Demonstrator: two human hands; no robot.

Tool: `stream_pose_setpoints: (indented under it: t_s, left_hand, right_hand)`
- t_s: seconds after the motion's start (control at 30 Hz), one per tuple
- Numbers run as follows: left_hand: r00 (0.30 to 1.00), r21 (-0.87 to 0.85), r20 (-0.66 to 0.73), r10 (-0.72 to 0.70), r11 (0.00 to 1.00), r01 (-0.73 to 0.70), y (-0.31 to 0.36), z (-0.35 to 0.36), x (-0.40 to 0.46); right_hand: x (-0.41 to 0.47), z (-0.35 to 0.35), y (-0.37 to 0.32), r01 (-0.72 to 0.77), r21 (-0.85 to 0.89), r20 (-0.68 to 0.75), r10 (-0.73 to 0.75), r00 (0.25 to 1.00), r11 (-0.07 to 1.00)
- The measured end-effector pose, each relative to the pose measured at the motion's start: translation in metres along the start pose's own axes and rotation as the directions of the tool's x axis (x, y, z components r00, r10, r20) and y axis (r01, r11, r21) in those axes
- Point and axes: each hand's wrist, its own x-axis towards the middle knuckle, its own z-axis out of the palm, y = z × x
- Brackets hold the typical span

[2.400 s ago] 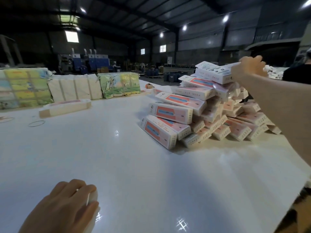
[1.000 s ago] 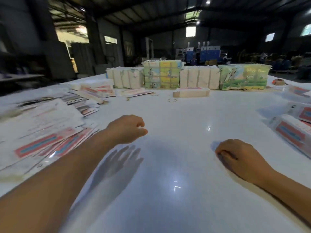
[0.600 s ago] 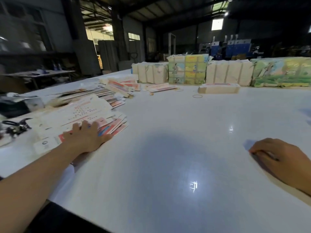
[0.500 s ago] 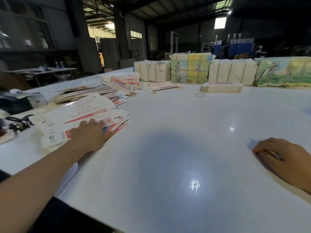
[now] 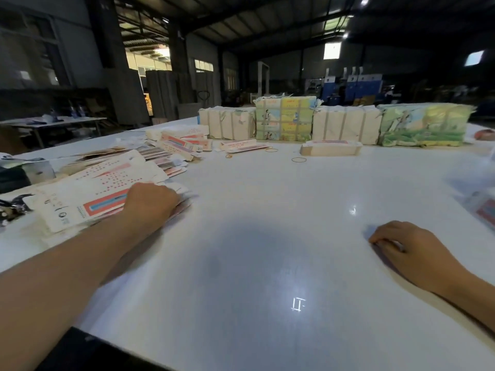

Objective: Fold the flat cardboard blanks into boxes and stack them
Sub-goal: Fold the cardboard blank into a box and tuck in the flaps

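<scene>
At the left middle of the frame, a fanned pile of flat blanks [image 5: 91, 194], long axis running from lower left toward upper right, top sheet showing a red-and-blue stripe. Directly on its right-hand end, the left hand [image 5: 150, 203], knuckles up and fingers curled down over the top sheets, touching them; whether a single blank is actually pinched, impossible to tell from this angle. Clearly the nearer hand, then, with the pile lying under it and stretching away to its left. Further up, more loose blanks [image 5: 179, 144] and wrapped bundles [image 5: 284, 117] along the far edge of the white table [image 5: 254, 263]. At the right middle, well apart from the pile, the right hand [image 5: 409, 247], resting on the bare table with fingers loosely curled and holding nothing. At the right edge, blurred folded boxes [image 5: 484, 212]. Compared with half a second ago: left hand curled tighter over the sheet ends; right hand unmoved.
</scene>
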Motion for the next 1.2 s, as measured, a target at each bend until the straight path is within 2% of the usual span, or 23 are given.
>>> stream_pose_setpoints:
  t_s: [0.07, 0.13, 0.2, 0.27, 0.37, 0.43, 0.5, 0.57, 0.63, 0.67, 0.7, 0.77, 0.83, 0.93, 1.0, 1.1, 1.2]
  left_hand:
    - [0.993, -0.088, -0.117, -0.020, 0.996, 0.009, 0.016, -0.033, 0.011]
    - [0.968, -0.236, -0.251, 0.007, 0.969, -0.068, 0.049, -0.067, 0.018]
    - [0.930, -0.409, -0.360, 0.071, 0.884, -0.226, 0.092, -0.103, 0.019]
    - [0.893, -0.543, -0.429, 0.135, 0.752, -0.374, 0.136, -0.134, 0.014]
    - [0.884, -0.662, -0.419, 0.207, 0.597, -0.453, 0.188, -0.151, 0.005]
    - [0.902, -0.725, -0.372, 0.220, 0.538, -0.430, 0.205, -0.141, 0.001]
    - [0.921, -0.799, -0.318, 0.226, 0.459, -0.389, 0.211, -0.126, -0.001]
    - [0.923, -0.807, -0.327, 0.202, 0.449, -0.384, 0.211, -0.114, -0.001]
    - [0.908, -0.778, -0.389, 0.156, 0.472, -0.415, 0.212, -0.109, 0.002]
    - [0.887, -0.747, -0.443, 0.133, 0.491, -0.447, 0.212, -0.110, 0.003]
    - [0.851, -0.701, -0.512, 0.119, 0.515, -0.494, 0.211, -0.114, 0.003]
    - [0.766, -0.613, -0.636, 0.095, 0.541, -0.576, 0.211, -0.121, 0.000]
    - [0.706, -0.576, -0.699, 0.116, 0.493, -0.651, 0.210, -0.127, -0.007]
    - [0.724, -0.669, -0.622, 0.300, 0.278, -0.690, 0.205, -0.126, -0.014]
    - [0.762, -0.785, -0.452, 0.464, 0.197, -0.587, 0.205, -0.122, -0.013]
    - [0.785, -0.902, -0.179, 0.594, 0.220, -0.372, 0.205, -0.117, -0.010]
    - [0.821, -0.860, -0.116, 0.559, 0.357, -0.365, 0.209, -0.112, -0.005]
  right_hand:
    - [0.000, -0.001, -0.002, -0.023, 0.001, 0.025, 0.023, 0.999, 1.000]
    - [0.001, -0.002, -0.002, -0.046, 0.003, 0.041, 0.046, 0.998, 0.999]
    - [0.002, -0.004, -0.003, -0.067, 0.020, 0.053, 0.065, 0.996, 0.998]
    - [0.002, -0.007, -0.004, -0.104, 0.045, 0.069, 0.101, 0.993, 0.994]
    - [0.003, -0.008, 0.000, -0.192, 0.060, 0.086, 0.187, 0.979, 0.979]
    - [0.004, -0.011, 0.003, -0.295, 0.127, 0.073, 0.288, 0.955, 0.947]
    - [0.004, -0.015, 0.002, -0.337, 0.264, 0.080, 0.327, 0.941, 0.904]
    - [0.003, -0.019, -0.003, -0.360, 0.449, 0.135, 0.335, 0.932, 0.818]
    - [0.003, -0.022, -0.005, -0.363, 0.683, 0.181, 0.335, 0.925, 0.634]
    - [0.003, -0.022, -0.006, -0.359, 0.745, 0.187, 0.340, 0.922, 0.562]
    - [0.003, -0.022, -0.006, -0.356, 0.763, 0.180, 0.352, 0.918, 0.540]
    - [0.004, -0.019, -0.004, -0.360, 0.712, 0.120, 0.401, 0.908, 0.603]
    - [0.005, -0.016, -0.002, -0.357, 0.629, 0.021, 0.443, 0.896, 0.691]
    - [0.002, -0.016, -0.002, -0.209, 0.505, -0.172, 0.335, 0.926, 0.837]
    - [-0.002, -0.016, -0.004, -0.056, 0.407, -0.271, 0.179, 0.946, 0.912]
    - [-0.004, -0.018, -0.008, 0.093, 0.170, -0.329, -0.032, 0.944, 0.981]
    - [-0.005, -0.019, -0.007, 0.081, 0.018, -0.313, -0.071, 0.947, 0.997]
